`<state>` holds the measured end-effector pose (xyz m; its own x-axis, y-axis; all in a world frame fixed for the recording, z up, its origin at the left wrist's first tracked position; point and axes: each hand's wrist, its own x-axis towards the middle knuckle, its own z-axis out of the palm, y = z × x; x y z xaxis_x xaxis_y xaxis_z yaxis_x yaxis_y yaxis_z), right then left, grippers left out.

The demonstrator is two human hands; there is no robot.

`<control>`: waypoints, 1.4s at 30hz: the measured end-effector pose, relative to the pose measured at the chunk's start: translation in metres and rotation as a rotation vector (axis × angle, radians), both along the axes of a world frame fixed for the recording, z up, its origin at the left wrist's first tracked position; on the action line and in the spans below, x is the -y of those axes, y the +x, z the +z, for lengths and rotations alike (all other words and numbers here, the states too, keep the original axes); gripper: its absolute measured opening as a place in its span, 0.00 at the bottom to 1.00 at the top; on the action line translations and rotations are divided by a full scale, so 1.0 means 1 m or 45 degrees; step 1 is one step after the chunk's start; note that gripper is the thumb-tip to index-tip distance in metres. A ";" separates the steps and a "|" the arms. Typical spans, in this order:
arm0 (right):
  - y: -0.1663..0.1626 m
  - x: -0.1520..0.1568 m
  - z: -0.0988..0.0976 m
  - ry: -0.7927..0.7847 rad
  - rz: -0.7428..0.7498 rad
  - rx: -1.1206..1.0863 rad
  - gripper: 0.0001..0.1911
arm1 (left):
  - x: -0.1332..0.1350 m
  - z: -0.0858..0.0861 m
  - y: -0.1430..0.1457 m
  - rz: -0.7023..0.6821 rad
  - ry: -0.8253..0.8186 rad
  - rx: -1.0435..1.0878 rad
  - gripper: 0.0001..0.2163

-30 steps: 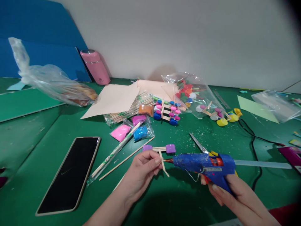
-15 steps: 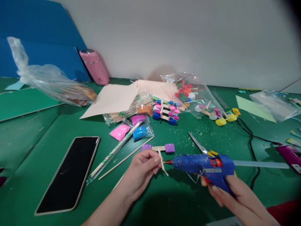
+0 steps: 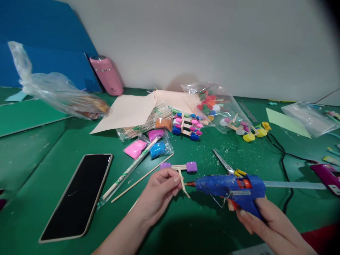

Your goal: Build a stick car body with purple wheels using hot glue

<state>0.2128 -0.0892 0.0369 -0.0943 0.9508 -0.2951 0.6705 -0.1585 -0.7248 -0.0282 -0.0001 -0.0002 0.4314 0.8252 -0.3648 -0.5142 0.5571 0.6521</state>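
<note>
Between the thumb and fingers of my left hand [image 3: 163, 187] is a small frame of wooden sticks [image 3: 183, 180]. Two purple blocks [image 3: 191, 166] sit at the ends of its far crosspiece. My right hand [image 3: 261, 219] is wrapped round the grip of a blue glue gun [image 3: 230, 186]. The gun's metal tip meets the near part of the stick frame, close to my left fingertips. A clear glue stick [image 3: 294, 185] sticks out of its back end. Behind the gun lie scissors with yellow handles [image 3: 224, 162], partly hidden by it.
On the left lies a phone [image 3: 77, 198]. Wrapped chopsticks [image 3: 129, 171], a bare stick [image 3: 142, 179] and clay packets [image 3: 135, 149] lie beside it. Farther back are coloured stick models [image 3: 187, 126], a clear bag [image 3: 215, 106] and a pink flask [image 3: 107, 76]. A black cord [image 3: 284, 156] runs on the right.
</note>
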 end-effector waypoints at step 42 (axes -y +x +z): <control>-0.001 0.000 0.000 0.090 -0.156 -0.126 0.11 | 0.002 0.005 0.000 0.018 0.027 -0.018 0.06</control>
<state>0.2115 -0.0894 0.0374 -0.0016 0.9750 -0.2223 0.5740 -0.1811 -0.7985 -0.0287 -0.0023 0.0049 0.4145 0.8387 -0.3533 -0.5125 0.5359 0.6709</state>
